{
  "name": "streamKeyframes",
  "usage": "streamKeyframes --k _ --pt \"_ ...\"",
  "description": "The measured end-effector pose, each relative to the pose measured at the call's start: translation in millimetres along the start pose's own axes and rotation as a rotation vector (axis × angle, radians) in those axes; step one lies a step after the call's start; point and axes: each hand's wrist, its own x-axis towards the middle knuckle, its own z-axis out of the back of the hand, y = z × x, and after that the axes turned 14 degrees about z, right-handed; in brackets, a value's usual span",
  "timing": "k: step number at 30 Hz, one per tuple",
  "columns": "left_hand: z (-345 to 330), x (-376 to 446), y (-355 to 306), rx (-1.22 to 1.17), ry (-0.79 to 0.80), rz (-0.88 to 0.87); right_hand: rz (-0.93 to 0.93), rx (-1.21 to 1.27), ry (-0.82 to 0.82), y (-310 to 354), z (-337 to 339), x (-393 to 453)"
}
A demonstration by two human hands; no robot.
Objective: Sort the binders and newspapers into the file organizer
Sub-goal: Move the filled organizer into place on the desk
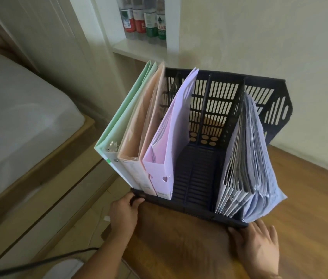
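A dark slotted file organizer [215, 93] stands on a wooden table [179, 244]. At its left end stand three binders: a green binder [118, 121], a peach binder [139, 125] and a lilac binder [169, 137]. A stack of newspapers [245, 158] fills the right slot. The two middle slots hold nothing. My left hand [123, 214] grips the organizer's front left corner, thumb over the rim. My right hand [259, 244] lies with straight fingers against the front right corner.
The table's left edge drops to a tiled floor and a wooden bed frame with a white mattress [18, 109]. A wall niche behind holds several bottles [145, 19]. A black cable [38, 262] runs along the lower left. A wall stands close behind the organizer.
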Motion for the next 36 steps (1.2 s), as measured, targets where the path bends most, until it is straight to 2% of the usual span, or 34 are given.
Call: streamKeyframes --k 5,10,16,21,32,36 --pt "-9.6 22.5 -25.3 -0.01 0.101 -0.025 -0.034 -0.015 0.018 -1.0 -0.1 13.1" --pt "-18.5 36.3 -54.5 -0.021 0.138 -0.045 -0.081 -0.034 0.059 -1.7 -1.6 24.2" --pt "-21.2 47.1 -55.4 0.008 0.153 -0.06 -0.083 -0.052 0.064 -4.8 -8.1 24.0" --pt "-27.9 57.5 -67.5 0.009 0.181 -0.075 -0.083 -0.113 0.159 -13.0 -17.0 32.5" --pt "-62.0 94.7 -127.4 0.015 0.224 -0.114 -0.211 -0.055 0.092 -32.9 -14.9 81.4" --pt "-69.4 112.9 -132.8 0.004 0.239 -0.102 -0.191 -0.058 0.11 -36.4 -16.9 90.6"
